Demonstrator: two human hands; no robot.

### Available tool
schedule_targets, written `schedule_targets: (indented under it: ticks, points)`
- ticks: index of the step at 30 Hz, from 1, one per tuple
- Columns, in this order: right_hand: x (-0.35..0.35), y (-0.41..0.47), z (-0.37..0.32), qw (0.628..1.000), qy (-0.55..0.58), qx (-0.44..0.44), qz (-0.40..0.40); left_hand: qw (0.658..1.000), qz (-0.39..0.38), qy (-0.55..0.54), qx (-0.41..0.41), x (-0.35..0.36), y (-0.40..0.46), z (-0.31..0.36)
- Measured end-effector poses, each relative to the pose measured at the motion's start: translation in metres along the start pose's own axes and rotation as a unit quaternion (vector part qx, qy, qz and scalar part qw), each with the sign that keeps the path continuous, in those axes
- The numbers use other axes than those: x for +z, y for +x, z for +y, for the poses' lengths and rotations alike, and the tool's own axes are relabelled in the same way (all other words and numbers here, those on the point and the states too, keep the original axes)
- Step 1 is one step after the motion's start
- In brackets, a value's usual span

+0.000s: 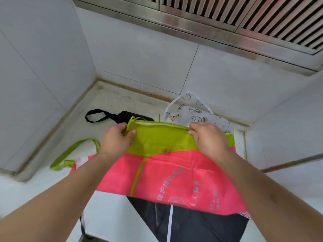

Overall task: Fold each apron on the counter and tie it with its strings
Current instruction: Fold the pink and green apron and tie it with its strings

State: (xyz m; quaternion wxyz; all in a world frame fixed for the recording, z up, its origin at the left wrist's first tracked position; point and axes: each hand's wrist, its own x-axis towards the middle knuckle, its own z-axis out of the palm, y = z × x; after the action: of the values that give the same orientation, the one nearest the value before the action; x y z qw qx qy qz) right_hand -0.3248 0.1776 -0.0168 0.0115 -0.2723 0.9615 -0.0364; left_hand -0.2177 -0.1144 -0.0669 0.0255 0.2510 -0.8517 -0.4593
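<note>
Pink apron [174,180] with a green top band lies flat on the counter [111,100], its lower edge hanging over the counter's near edge. We have both hands on the green band, which is lifted and folded toward us. Left hand [116,138] pinches the band's left corner, thumb on top of the cloth. Right hand [208,137] grips the band's right end, fingers curled over the fold. Hands are apart, one at each end of the band. Green strap [70,152] loops out from the apron's left side and rests on the counter near the left edge. Black apron [125,116] sits toward the counter's far edge, just behind the left hand, its loop strap lying to the left. White printed apron [195,114] is bunched at the far right corner, behind the right hand. Another dark cloth [192,222] with a white stripe shows under the pink apron at the near edge.
</note>
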Motion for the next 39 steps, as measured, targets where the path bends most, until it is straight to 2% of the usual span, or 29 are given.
schedule_targets:
  ticks: [3,5,6,8,10,12,14,16,19,22,23,27,32,36,39]
  points:
    - [-0.008,0.002,-0.011,0.993,-0.004,0.030,0.117,0.994,0.099,-0.003,0.042,0.004,0.002,0.010]
    - [-0.007,-0.018,-0.022,0.984,-0.006,0.051,0.168,0.993,0.105,0.003,0.056,0.013,-0.011,0.005]
    - [-0.001,-0.035,-0.028,0.985,-0.004,0.051,0.166,0.993,0.095,0.013,0.068,0.019,-0.021,-0.001]
    - [0.024,-0.076,-0.035,0.993,-0.015,0.049,0.110,0.992,0.046,0.054,0.102,0.031,-0.045,-0.023]
    - [0.055,-0.107,-0.035,0.997,-0.009,0.070,-0.012,0.986,-0.044,0.113,0.114,0.041,-0.066,-0.051]
    - [0.080,-0.124,-0.023,0.985,0.002,0.099,-0.142,0.961,-0.154,0.209,0.092,0.049,-0.082,-0.080]
    - [0.091,-0.126,-0.010,0.970,0.028,0.141,-0.196,0.922,-0.207,0.325,0.040,0.055,-0.089,-0.102]
    - [0.099,-0.123,0.000,0.961,0.042,0.170,-0.213,0.908,-0.209,0.364,0.014,0.054,-0.087,-0.110]
    - [0.101,-0.118,0.004,0.951,0.033,0.195,-0.237,0.909,-0.208,0.362,-0.006,0.050,-0.082,-0.108]
    - [0.104,-0.118,-0.001,0.974,0.014,0.185,-0.133,0.908,-0.201,0.368,-0.026,0.046,-0.080,-0.107]
    - [0.107,-0.121,0.001,0.974,0.007,0.185,-0.131,0.907,-0.194,0.373,-0.027,0.046,-0.080,-0.108]
    - [0.122,-0.136,0.018,0.941,0.059,0.224,-0.247,0.902,-0.186,0.388,-0.048,0.039,-0.081,-0.108]
    - [0.118,-0.136,0.013,0.944,0.021,0.222,-0.244,0.893,-0.193,0.402,-0.053,0.039,-0.083,-0.099]
    - [0.120,-0.144,0.021,0.927,0.051,0.222,-0.299,0.894,-0.222,0.382,-0.065,0.037,-0.083,-0.100]
    - [0.113,-0.142,0.012,0.930,0.028,0.211,-0.299,0.894,-0.233,0.375,-0.074,0.041,-0.082,-0.092]
